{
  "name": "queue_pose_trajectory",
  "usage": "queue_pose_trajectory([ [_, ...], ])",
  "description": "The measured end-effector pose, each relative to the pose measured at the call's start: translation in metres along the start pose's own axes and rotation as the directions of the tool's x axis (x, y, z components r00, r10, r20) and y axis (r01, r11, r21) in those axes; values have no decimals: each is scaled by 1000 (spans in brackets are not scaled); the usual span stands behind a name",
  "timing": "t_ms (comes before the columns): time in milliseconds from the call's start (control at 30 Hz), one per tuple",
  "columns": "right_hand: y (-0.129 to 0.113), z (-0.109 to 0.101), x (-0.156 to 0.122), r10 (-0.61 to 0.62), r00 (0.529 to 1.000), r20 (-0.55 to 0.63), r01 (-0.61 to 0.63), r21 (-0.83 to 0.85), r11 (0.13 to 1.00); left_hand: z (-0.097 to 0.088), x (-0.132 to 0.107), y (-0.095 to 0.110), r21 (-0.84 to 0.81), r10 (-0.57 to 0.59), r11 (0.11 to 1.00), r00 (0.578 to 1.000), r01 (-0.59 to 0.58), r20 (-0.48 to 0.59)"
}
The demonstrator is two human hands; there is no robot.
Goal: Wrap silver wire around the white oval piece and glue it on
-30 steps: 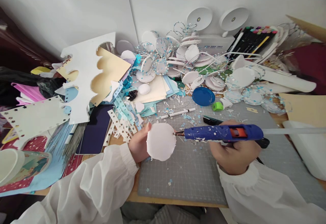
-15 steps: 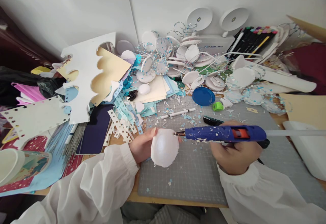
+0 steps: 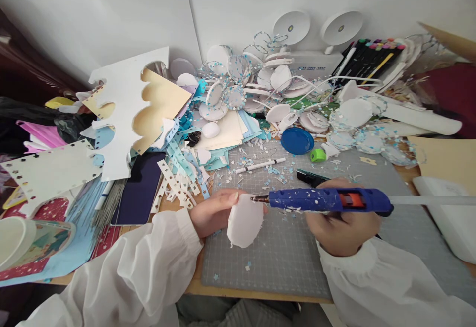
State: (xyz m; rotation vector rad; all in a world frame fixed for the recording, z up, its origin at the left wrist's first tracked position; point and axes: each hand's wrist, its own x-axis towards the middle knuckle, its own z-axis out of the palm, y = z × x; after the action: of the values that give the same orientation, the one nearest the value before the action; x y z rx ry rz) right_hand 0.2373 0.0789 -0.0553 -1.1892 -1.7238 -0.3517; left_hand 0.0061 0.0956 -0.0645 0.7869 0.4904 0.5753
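Note:
My left hand [image 3: 214,211] grips a white foam disc [image 3: 245,223] by its upper left edge, thumb on top; some of its fingers are hidden behind the disc. Ragged bits stick out along the disc's rim. Wrapped around the handle of a blue hot glue gun [image 3: 307,199] is my right hand [image 3: 344,225]. The gun lies level, its nozzle at the disc's top edge, and a pale glue stick [image 3: 427,200] juts from its back end. White dried glue speckles the gun's body. Both hands are above a grey cutting mat [image 3: 282,267].
A white pen [image 3: 260,165], a blue lid [image 3: 297,141] and a green-capped item [image 3: 318,155] lie beyond my hands. White discs and star-strung wire [image 3: 238,96] pile up at the back. Scalloped card [image 3: 122,118], punched paper strips [image 3: 182,183] and a cup [image 3: 33,242] are on the left.
The foam disc has tilted in my left hand, so its face and edge show at another angle. It sits slightly further right and lower. The glue gun has dipped a little, nozzle still at the rim.

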Motion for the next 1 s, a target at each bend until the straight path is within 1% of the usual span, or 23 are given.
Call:
queue_pose_trajectory([
  [133,-3,1,0,14,1000,-12,-14,-7,1000,0,0,-1,-15,-17,1000,1000,17,-21],
  [233,-4,2,0,39,999,-28,-39,-7,999,-2,1,-3,-16,-20,1000,1000,19,-15],
  [433,-6,3,1,19,999,-44,-12,158,987,-3,1,-6,-64,-23,998,999,21,-33],
  [500,-8,3,1,29,999,-29,-22,202,979,-3,1,-6,-84,-17,996,999,15,-34],
  [567,-10,2,1,50,999,-5,-48,223,974,-3,2,-7,-96,-17,995,999,14,-33],
  [733,-10,3,-3,99,995,-17,-93,235,968,-3,2,-8,-102,-35,994,999,32,-29],
  [800,-8,4,-5,112,994,-1,-107,297,949,-3,2,-7,-98,-36,995,999,33,-32],
  [900,-5,4,-7,93,996,14,-91,388,917,-2,2,-6,-85,-40,996,998,36,-40],
  [1000,-4,2,-9,73,995,63,-92,407,909,-1,3,-4,-55,-62,997,997,59,-44],
])
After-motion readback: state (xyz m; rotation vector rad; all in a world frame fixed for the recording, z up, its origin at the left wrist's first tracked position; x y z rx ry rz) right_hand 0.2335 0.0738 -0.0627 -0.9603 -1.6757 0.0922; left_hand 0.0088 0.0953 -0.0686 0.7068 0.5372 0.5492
